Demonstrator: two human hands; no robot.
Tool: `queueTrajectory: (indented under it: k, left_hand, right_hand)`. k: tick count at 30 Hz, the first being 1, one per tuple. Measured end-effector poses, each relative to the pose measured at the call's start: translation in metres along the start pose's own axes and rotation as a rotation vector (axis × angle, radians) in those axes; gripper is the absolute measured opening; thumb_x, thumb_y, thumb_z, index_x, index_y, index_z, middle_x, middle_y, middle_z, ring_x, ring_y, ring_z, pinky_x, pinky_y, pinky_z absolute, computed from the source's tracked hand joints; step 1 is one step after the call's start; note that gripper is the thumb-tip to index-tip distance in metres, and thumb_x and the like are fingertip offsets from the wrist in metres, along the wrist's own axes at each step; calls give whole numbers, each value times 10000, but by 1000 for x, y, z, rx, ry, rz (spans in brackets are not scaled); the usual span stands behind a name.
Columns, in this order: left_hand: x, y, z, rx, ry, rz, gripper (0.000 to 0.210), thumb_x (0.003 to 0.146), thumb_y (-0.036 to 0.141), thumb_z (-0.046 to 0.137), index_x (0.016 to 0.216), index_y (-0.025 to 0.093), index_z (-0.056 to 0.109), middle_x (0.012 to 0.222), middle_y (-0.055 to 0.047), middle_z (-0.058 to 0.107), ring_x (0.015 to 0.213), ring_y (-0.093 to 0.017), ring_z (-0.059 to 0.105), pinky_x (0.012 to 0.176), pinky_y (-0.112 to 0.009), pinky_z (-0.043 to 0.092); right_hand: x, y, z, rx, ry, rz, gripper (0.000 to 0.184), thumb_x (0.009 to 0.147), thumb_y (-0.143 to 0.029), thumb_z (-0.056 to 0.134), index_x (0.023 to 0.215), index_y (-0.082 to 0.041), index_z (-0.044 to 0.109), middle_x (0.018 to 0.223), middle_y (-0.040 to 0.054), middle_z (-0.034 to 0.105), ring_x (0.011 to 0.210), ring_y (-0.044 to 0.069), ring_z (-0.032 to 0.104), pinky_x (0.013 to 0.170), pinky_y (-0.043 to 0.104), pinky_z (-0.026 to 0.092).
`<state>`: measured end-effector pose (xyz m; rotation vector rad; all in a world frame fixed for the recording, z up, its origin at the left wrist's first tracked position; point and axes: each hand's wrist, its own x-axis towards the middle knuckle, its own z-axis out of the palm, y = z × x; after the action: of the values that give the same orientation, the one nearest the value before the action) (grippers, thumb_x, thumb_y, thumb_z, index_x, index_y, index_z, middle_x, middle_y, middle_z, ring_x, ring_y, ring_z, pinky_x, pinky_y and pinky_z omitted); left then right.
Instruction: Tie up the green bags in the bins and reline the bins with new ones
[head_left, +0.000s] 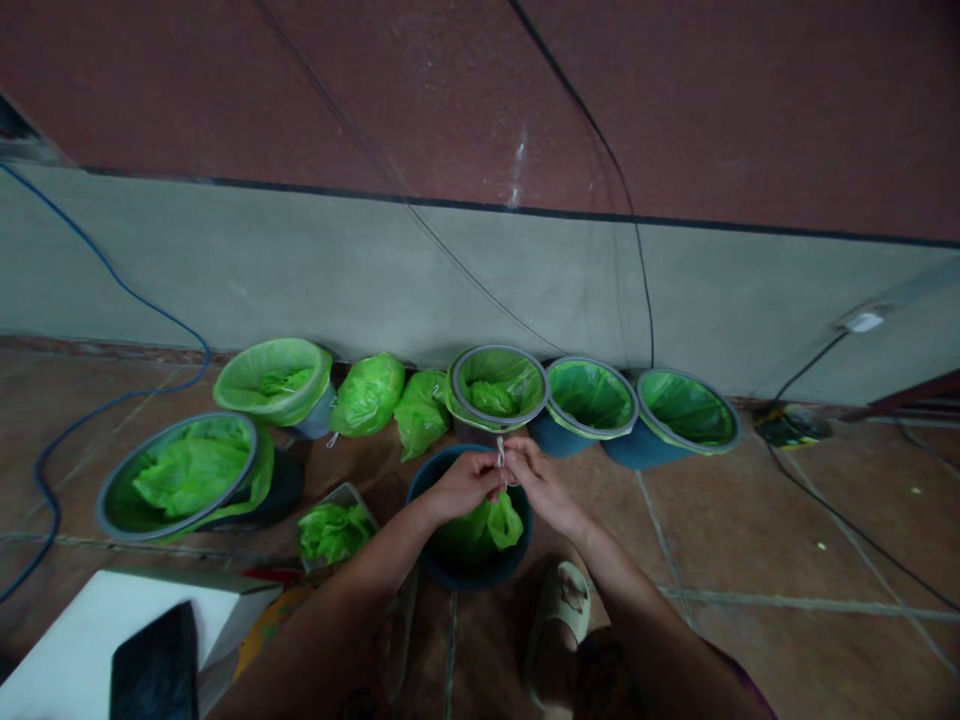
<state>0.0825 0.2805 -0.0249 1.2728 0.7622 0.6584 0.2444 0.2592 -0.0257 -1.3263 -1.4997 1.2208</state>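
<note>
My left hand [469, 484] and my right hand [541, 482] meet above a dark blue bin [422, 560] on the floor between my feet. Both have their fingers pinched on a thin white drawstring [500, 452], which stands up in a small loop between them. Below the fingers, a green plastic bag [504, 522] hangs gathered inside the bin, its lower part in shadow. Just behind, a grey-rimmed bin [459, 395] lined with green plastic stands close to my fingertips.
Two more lined bins [577, 440] [637, 455] stand along the wall to the right. Tied green bags [367, 395] sit left of centre, beside further lined bins [112, 525]. A small container of green bags [334, 530], a white box [67, 640] with a phone [154, 660], and cables [840, 510] lie around.
</note>
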Motion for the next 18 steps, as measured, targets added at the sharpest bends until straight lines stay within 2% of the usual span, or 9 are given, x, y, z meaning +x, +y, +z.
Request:
queueTrajectory:
  k: [3, 5, 8, 10, 14, 18]
  left_hand:
    - [2, -4, 0, -29, 53, -17, 339, 793, 461, 636, 719, 135, 586, 609, 25, 565, 493, -71, 486, 515, -212, 390]
    - [2, -6, 0, -56, 107, -52, 314, 787, 439, 649, 725, 138, 588, 590, 26, 576, 484, -77, 506, 510, -213, 409]
    - [3, -5, -1, -122, 221, -124, 250, 756, 376, 691, 742, 145, 597, 595, 17, 620, 499, -98, 567, 528, -225, 453]
    - [3, -2, -2, -155, 306, -166, 210, 728, 324, 717, 746, 144, 612, 614, -1, 655, 523, -113, 603, 535, -229, 465]
    - [2, 1, -5, -208, 408, -200, 164, 636, 225, 762, 692, 141, 633, 601, -8, 667, 548, -121, 615, 536, -224, 458]
    - [0, 2, -7, -228, 396, -190, 176, 576, 209, 785, 650, 135, 644, 571, -1, 648, 553, -120, 605, 553, -231, 458]
  right_hand:
    - [1, 11, 3, -61, 11, 32, 434, 887, -481, 532, 1223, -206, 516, 774, -4, 639, 672, 149, 597, 642, 278, 460]
    - [3, 14, 2, -114, 16, 29, 422, 855, -449, 570, 1193, -198, 543, 743, -13, 623, 635, 140, 568, 604, 264, 425]
    - [4, 11, -3, -160, 32, 42, 249, 829, -416, 554, 877, -185, 634, 648, -21, 570, 593, 124, 508, 577, 254, 375]
    - [3, 6, -5, -170, 14, 76, 257, 810, -406, 542, 689, -187, 601, 591, -25, 524, 564, 111, 459, 562, 253, 344]
    - [1, -2, -7, -119, -97, 159, 289, 777, -438, 553, 628, -191, 567, 541, -41, 469, 525, 98, 392, 523, 247, 292]
    - [-2, 1, -11, -90, -262, 222, 297, 773, -450, 552, 623, -196, 525, 525, -50, 451, 513, 89, 369, 514, 239, 278]
